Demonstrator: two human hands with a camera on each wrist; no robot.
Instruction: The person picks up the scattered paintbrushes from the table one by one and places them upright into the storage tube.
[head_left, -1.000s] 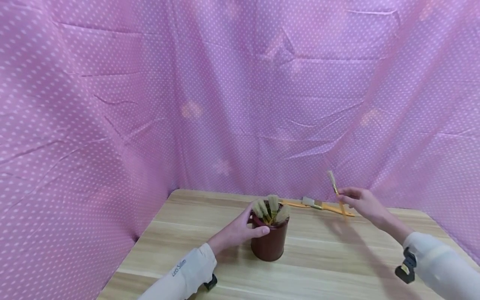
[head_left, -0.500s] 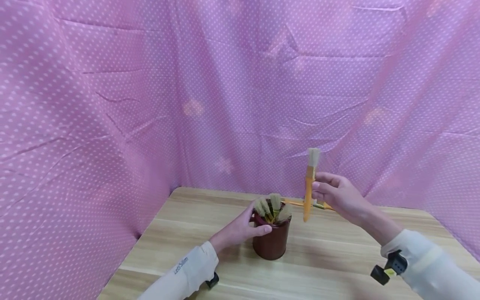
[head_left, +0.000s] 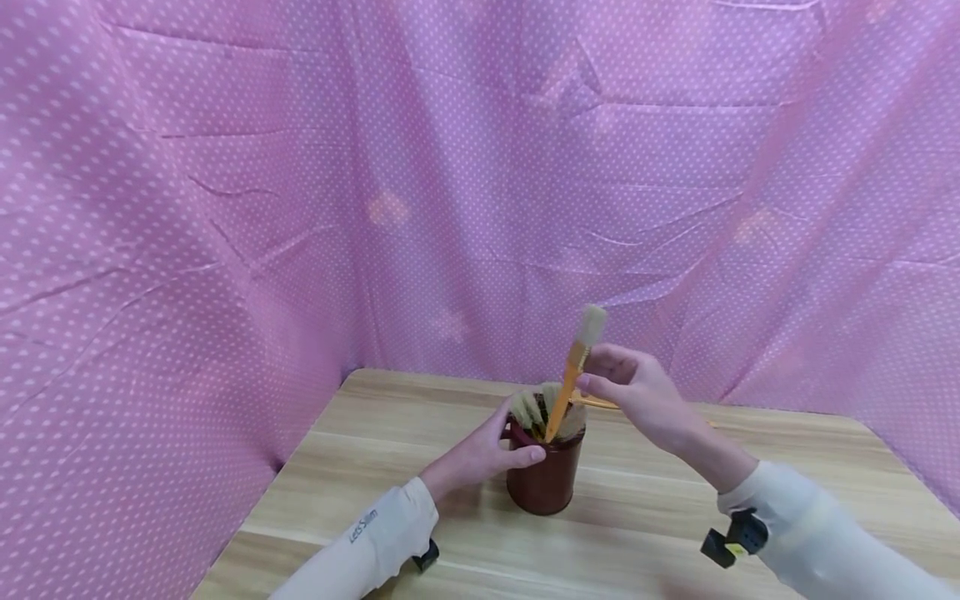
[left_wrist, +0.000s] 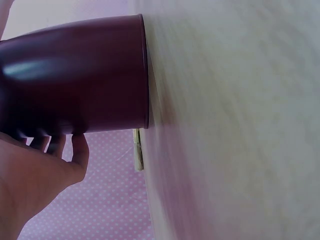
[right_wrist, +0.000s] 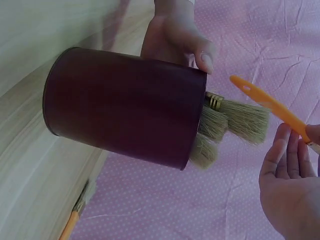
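Observation:
In the head view my left hand (head_left: 480, 457) grips the dark red cup (head_left: 542, 482) from its left side, thumb near the front of the rim. Bristle ends of several paintbrushes (head_left: 527, 410) stick up out of the cup. My right hand (head_left: 645, 396) pinches another paintbrush (head_left: 567, 379), orange-handled with pale bristles pointing up. Its handle tip is over the cup's opening; the right wrist view shows that handle (right_wrist: 270, 105) apart from the rim. Curled fingers (left_wrist: 80, 155) of my left hand touch the cup wall in the left wrist view.
An orange-handled paintbrush (head_left: 597, 402) lies on the wooden table (head_left: 420, 408) behind the cup, partly hidden by my right hand. A small orange piece (head_left: 710, 424) shows further right. Pink dotted cloth (head_left: 480, 208) hangs behind and to both sides.
My right hand has carried the paintbrush leftward from the table's right rear to above the cup, and the handle now slants toward the opening. My left hand keeps its hold on the cup.

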